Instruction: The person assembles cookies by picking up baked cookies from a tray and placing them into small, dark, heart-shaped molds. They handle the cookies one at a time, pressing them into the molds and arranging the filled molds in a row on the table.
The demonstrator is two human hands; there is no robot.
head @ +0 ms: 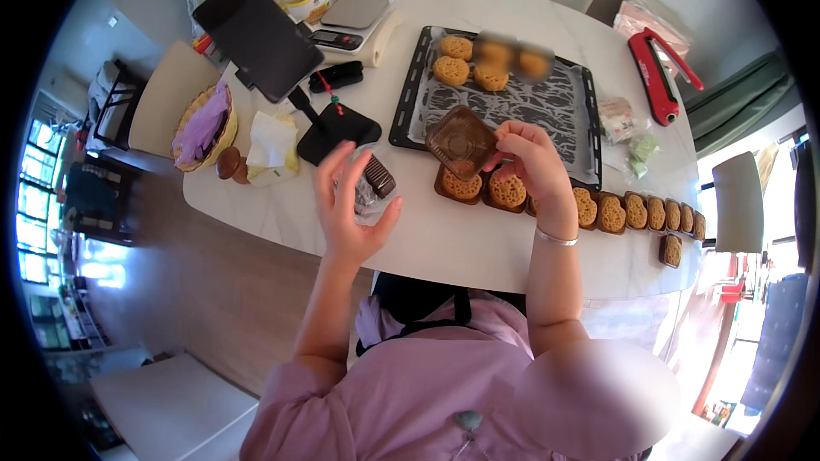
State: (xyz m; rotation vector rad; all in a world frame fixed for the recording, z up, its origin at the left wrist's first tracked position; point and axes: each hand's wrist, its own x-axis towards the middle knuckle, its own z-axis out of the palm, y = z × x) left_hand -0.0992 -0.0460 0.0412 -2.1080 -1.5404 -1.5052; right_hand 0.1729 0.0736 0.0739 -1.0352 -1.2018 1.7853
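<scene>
My right hand (pixel 537 163) pinches the edge of a brown translucent plastic tray (pixel 458 141), tilted above the table. My left hand (pixel 343 224) is raised with its fingers apart and holds nothing. Just beyond it lies a clear plastic bag (pixel 366 200) with a stack of brown trays (pixel 380 176). Below the held tray, a mooncake (pixel 462 186) sits in its own brown tray. Beside it is another trayed mooncake (pixel 507 189), in a row of several running right, partly hidden by my right wrist. One more trayed mooncake (pixel 671 251) stands apart from the row.
A black baking tray (pixel 592 134) lined with paper holds several unwrapped mooncakes (pixel 451 70). A tablet (pixel 256 35) on a black stand (pixel 339 131) rises at left, near a kitchen scale (pixel 355 13). A red heat sealer (pixel 653 77) and small packets (pixel 616 120) lie at right.
</scene>
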